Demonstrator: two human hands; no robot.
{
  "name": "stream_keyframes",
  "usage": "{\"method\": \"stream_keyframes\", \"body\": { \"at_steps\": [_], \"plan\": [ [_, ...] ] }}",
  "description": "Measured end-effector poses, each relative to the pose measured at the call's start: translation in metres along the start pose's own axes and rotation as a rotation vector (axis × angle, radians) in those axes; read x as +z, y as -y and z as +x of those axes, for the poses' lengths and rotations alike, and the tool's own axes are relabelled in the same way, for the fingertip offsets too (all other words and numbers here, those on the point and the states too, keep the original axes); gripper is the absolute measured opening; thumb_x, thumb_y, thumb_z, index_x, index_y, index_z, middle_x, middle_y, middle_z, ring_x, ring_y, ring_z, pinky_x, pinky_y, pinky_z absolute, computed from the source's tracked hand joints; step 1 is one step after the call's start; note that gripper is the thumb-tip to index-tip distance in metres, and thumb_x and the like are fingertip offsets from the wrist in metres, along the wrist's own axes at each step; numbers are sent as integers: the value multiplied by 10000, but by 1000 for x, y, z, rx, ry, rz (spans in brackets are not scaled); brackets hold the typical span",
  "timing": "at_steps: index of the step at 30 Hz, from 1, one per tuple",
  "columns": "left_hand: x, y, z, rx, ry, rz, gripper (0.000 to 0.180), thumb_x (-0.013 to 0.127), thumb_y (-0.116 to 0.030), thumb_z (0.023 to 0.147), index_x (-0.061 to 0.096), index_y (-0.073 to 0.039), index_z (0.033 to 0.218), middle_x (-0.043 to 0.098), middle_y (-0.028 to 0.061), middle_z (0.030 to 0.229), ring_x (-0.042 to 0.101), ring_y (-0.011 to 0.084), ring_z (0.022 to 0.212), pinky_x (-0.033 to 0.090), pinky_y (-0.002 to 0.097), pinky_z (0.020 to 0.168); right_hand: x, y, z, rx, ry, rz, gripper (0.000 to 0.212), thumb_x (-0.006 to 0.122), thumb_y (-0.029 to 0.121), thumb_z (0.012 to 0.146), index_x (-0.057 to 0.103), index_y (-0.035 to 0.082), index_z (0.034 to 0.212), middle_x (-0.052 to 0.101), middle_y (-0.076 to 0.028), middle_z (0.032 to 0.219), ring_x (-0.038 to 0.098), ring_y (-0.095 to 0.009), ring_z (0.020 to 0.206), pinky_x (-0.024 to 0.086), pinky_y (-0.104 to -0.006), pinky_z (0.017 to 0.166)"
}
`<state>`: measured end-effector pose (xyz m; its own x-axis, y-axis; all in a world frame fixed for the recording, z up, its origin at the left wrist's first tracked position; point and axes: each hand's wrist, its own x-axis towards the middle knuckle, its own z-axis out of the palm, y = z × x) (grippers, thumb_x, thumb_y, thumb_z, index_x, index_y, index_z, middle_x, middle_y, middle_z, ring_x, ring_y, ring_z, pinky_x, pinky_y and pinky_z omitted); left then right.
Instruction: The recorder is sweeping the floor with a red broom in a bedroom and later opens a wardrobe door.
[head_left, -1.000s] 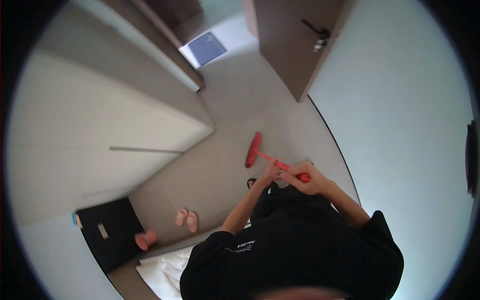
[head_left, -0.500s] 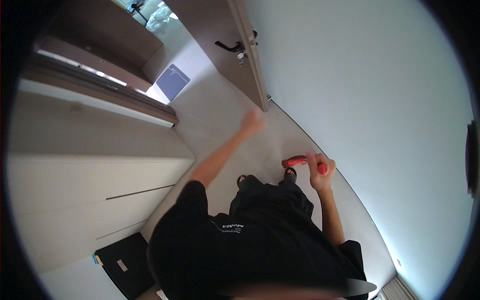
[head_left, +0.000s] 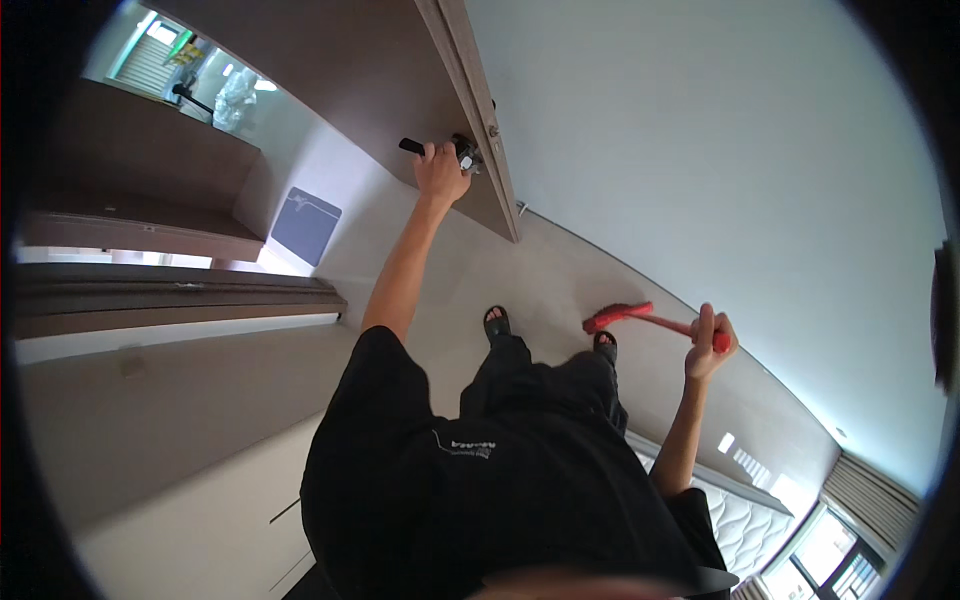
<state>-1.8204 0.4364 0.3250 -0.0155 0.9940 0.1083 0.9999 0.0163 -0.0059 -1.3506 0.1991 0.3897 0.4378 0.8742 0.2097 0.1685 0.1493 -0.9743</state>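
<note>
My left hand (head_left: 441, 178) is stretched forward, its fingers curled over the black lever door handle (head_left: 411, 146) of a brown door (head_left: 385, 90). The door stands open. Gripped in my right hand (head_left: 709, 345) is a red broom (head_left: 662, 321), seen almost end-on along its stick. Its bristled head is low beside my right foot, close to the foot of the wall. Whether the bristles touch the floor I cannot tell.
A pale wall (head_left: 700, 150) runs along the right. To the left stands a white cabinet (head_left: 190, 510). Beyond the doorway are a grey mat (head_left: 306, 226) and a brown cabinet (head_left: 150, 160). A quilted white mattress (head_left: 745, 530) shows at the lower right, near a window (head_left: 825, 545).
My left hand has reached forward and taken hold of the door handle. My right hand has shifted right with the broom. The view has turned, bringing the mattress and window in.
</note>
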Motion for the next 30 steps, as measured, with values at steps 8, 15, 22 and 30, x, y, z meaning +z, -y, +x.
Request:
{"method": "stream_keyframes", "body": {
  "at_steps": [8, 15, 22, 30],
  "plan": [
    [-1, 124, -147, -21, -114, 0, 443, 740, -207, 792, 582, -16, 1159, 647, 137, 1216, 434, 346, 1364, 377, 515, 1020, 129, 5, -16, -41, 169, -208, 429, 731, 171, 942, 494, 43, 609, 468, 23, 564, 365, -63, 559, 294, -270, 508],
    [-41, 167, -306, -530, 455, 73, 761, 707, -352, 872, 429, -8, 1491, 418, 213, 1519, 392, 425, 1403, 297, 537, 1165, 255, 12, -46, 14, 601, -334, 466, 751, 160, 927, 456, 37, 588, 425, 17, 528, 357, -62, 521, 291, -290, 456],
    [-71, 311, -239, -560, -87, 116, 895, 690, -331, 912, 185, -92, 1612, 426, 242, 1495, 501, 356, 1314, 437, 481, 1057, 336, 7, -76, 50, 977, -320, 480, 742, 209, 943, 436, 45, 611, 375, 27, 564, 320, -61, 581, 267, -289, 488],
    [11, 462, -198, -916, 62, 351, 574, 772, -225, 821, 461, -73, 1279, 630, 172, 1174, 649, 351, 1090, 542, 475, 878, 329, -36, -54, 52, 1031, -336, 468, 722, 156, 950, 437, 32, 600, 386, 23, 550, 316, -64, 565, 258, -298, 490]
  ]
}}
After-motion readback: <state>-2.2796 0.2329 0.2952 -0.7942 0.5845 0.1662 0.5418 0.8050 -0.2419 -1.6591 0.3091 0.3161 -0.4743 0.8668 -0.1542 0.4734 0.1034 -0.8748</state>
